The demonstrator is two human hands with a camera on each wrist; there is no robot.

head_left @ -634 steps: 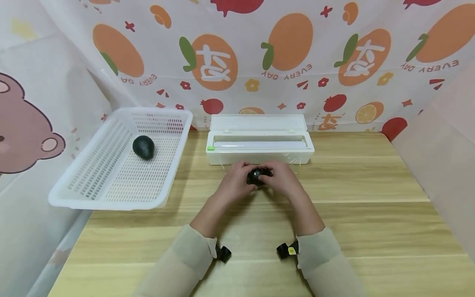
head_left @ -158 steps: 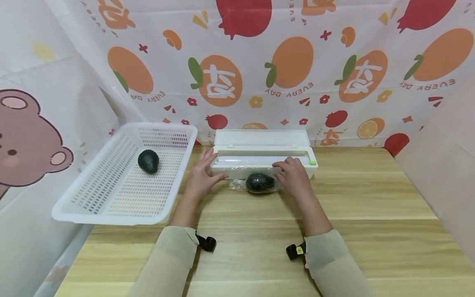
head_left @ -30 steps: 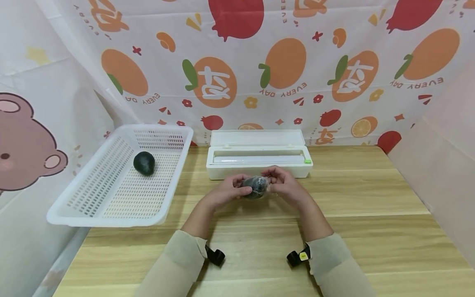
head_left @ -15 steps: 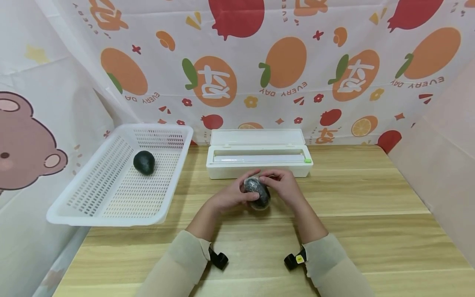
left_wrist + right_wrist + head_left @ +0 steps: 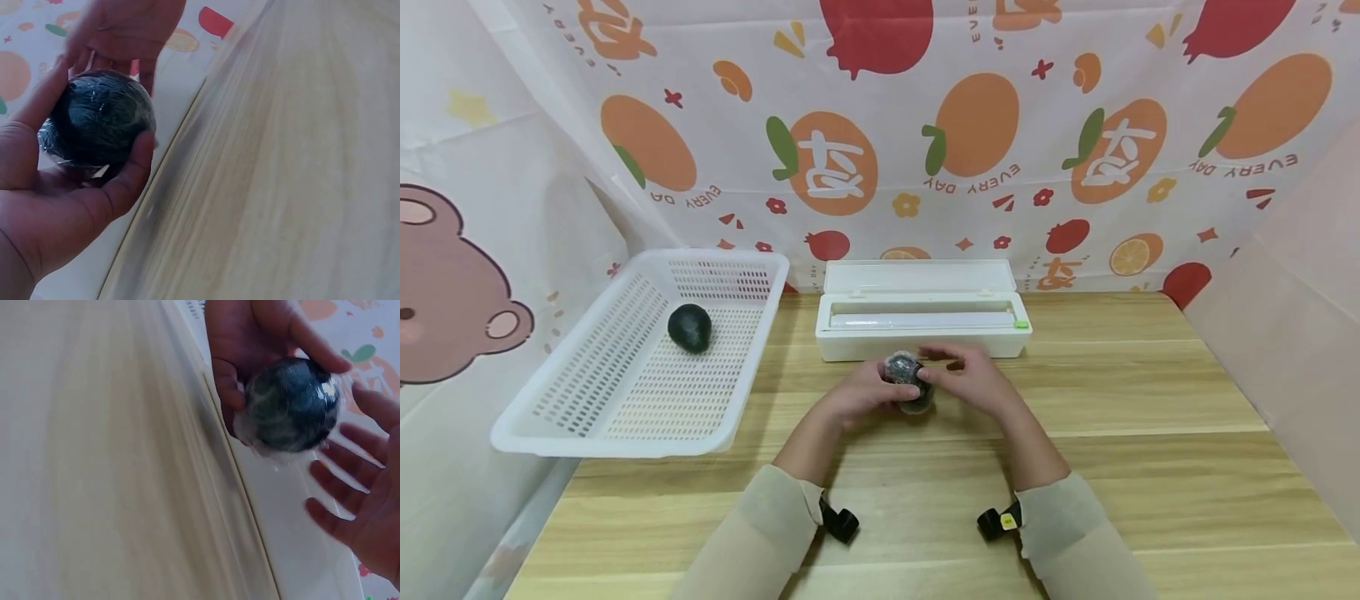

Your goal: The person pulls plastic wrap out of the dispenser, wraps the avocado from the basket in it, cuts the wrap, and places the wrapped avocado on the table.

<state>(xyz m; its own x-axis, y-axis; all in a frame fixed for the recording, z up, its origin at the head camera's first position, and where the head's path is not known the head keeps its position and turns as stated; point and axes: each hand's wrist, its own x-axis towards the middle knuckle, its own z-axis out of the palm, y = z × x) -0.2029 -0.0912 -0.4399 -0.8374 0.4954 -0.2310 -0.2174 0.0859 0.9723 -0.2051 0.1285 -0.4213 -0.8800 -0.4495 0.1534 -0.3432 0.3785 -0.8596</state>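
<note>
An avocado wrapped in clear cling film (image 5: 900, 365) is held just in front of the white cling film dispenser (image 5: 925, 343). My left hand (image 5: 861, 390) grips it, its thumb across the near side and fingers curled behind. The film looks wrinkled around the dark skin in the left wrist view (image 5: 100, 115). My right hand (image 5: 976, 382) is at the avocado's right side. In the right wrist view its fingers (image 5: 340, 475) are spread and relaxed, with the thumb tip close to the wrapped surface. The dispenser's lid (image 5: 917, 275) stands raised, showing the roll (image 5: 925, 320) inside.
At the left stands a white perforated basket (image 5: 748, 358) with one bare avocado (image 5: 690, 327) in it. The dispenser's green slider (image 5: 1021, 325) sits at the right end. A fruit-print curtain (image 5: 970, 200) hangs behind the wooden table (image 5: 925, 517).
Earlier the avocado lay on film at the dispenser, and the slider moved from left to right. Since half a second ago, the wrapped avocado has shifted slightly left and the right fingers have loosened.
</note>
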